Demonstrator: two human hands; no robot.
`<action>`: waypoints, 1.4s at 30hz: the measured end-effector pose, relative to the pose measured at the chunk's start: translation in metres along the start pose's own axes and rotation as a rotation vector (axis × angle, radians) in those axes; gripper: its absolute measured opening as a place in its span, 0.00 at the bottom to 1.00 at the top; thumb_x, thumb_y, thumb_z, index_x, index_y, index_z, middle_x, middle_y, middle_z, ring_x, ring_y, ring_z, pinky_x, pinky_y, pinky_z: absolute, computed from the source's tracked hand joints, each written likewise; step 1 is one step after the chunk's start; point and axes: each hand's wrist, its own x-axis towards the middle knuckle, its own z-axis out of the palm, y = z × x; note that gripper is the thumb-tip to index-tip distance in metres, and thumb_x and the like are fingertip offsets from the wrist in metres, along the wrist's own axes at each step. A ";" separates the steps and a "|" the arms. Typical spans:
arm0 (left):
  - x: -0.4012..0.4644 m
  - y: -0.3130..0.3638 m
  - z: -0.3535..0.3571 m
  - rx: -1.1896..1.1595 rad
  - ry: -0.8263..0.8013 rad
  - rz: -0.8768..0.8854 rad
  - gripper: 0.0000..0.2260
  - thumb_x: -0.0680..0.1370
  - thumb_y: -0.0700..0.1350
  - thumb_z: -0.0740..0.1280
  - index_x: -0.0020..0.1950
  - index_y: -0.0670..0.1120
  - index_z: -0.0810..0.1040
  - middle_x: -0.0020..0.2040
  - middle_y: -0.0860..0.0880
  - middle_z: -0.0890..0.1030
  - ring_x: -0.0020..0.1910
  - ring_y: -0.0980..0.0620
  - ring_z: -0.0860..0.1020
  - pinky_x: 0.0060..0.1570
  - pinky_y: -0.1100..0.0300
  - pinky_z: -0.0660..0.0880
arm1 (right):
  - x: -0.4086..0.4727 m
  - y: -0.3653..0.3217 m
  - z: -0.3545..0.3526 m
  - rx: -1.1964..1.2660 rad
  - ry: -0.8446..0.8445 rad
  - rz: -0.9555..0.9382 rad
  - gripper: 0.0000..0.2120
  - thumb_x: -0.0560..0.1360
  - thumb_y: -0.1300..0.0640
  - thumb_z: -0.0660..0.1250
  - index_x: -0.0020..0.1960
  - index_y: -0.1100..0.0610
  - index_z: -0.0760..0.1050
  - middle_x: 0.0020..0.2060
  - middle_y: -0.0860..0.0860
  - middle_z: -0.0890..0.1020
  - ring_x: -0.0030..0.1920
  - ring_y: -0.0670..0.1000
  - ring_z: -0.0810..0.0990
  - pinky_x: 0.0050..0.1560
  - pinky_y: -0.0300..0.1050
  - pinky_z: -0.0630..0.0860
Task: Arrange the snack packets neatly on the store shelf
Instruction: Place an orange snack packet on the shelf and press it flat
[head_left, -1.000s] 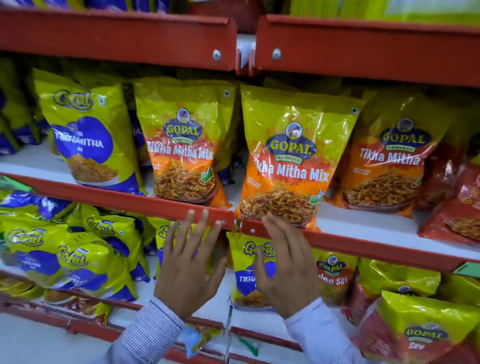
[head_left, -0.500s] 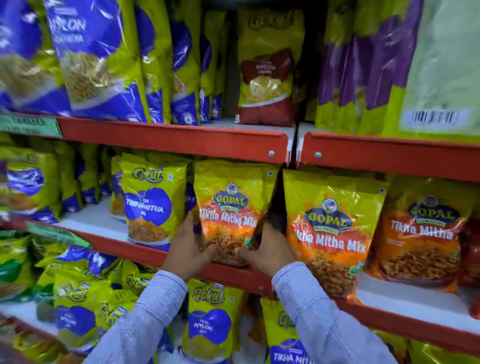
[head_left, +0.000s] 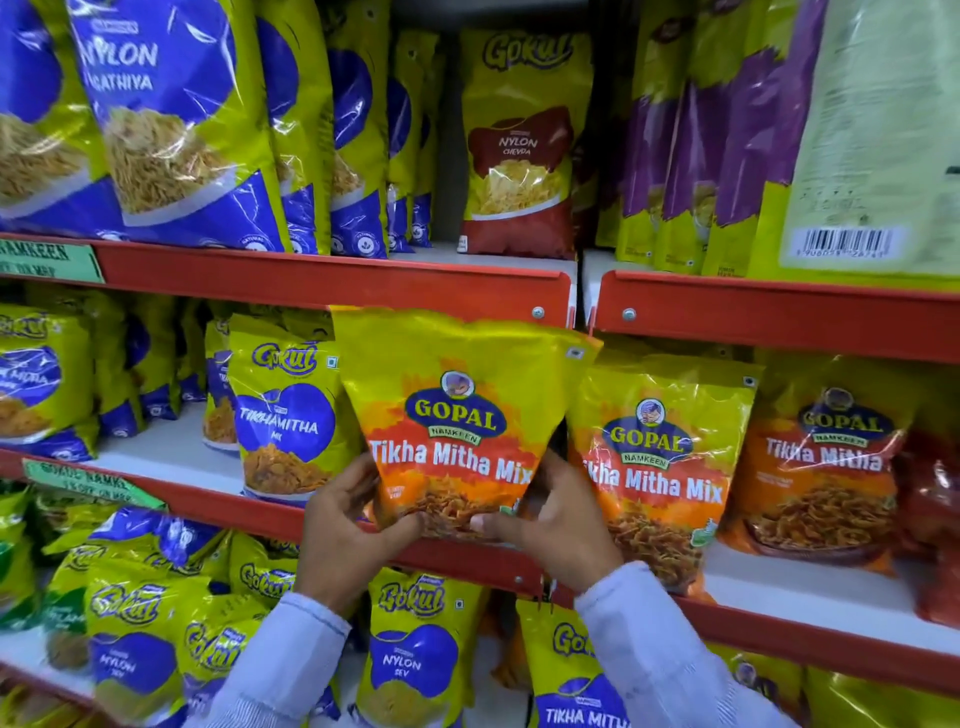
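A yellow-and-orange Gopal Tikha Mitha Mix packet (head_left: 457, 415) is held upright in front of the middle shelf (head_left: 218, 506). My left hand (head_left: 348, 530) grips its lower left corner and my right hand (head_left: 550, 525) grips its lower right corner. Its top edge overlaps the red lip of the upper shelf (head_left: 332, 283). A second Gopal packet (head_left: 654, 467) stands on the middle shelf just to its right, and a third Gopal packet (head_left: 826, 467) further right. A yellow-and-blue Gokul Tikhamitha packet (head_left: 283, 415) stands to its left.
The upper shelf carries blue Nylon Gathiya packets (head_left: 156, 119), a red Nylon Chevda packet (head_left: 522, 145) and purple packets (head_left: 717, 135). The lower shelf holds loosely leaning Gokul packets (head_left: 410, 660). Green price labels (head_left: 49, 262) hang on the red shelf lips.
Both hands rose from below the shelf lip, took hold of the left Gopal packet and lifted it off the shelf toward me. The camera tilted upward.
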 end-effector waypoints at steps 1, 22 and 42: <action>-0.007 0.013 0.000 -0.026 0.018 0.030 0.29 0.58 0.47 0.78 0.59 0.47 0.80 0.53 0.50 0.87 0.51 0.52 0.85 0.50 0.59 0.83 | -0.009 -0.008 -0.008 0.039 0.009 -0.038 0.31 0.58 0.56 0.83 0.58 0.48 0.76 0.52 0.48 0.87 0.54 0.48 0.85 0.57 0.50 0.81; -0.086 0.109 0.165 -0.090 -0.144 0.053 0.33 0.55 0.48 0.83 0.58 0.45 0.82 0.49 0.49 0.88 0.48 0.52 0.86 0.47 0.59 0.83 | -0.124 -0.008 -0.211 0.057 0.162 -0.119 0.23 0.59 0.57 0.81 0.53 0.52 0.81 0.49 0.51 0.88 0.51 0.50 0.86 0.51 0.41 0.81; -0.089 0.052 0.362 -0.023 -0.317 -0.123 0.27 0.59 0.55 0.81 0.57 0.56 0.80 0.55 0.53 0.87 0.54 0.56 0.85 0.58 0.45 0.82 | -0.115 0.139 -0.340 0.094 0.225 0.131 0.32 0.57 0.41 0.82 0.56 0.53 0.80 0.51 0.51 0.88 0.57 0.58 0.84 0.56 0.55 0.80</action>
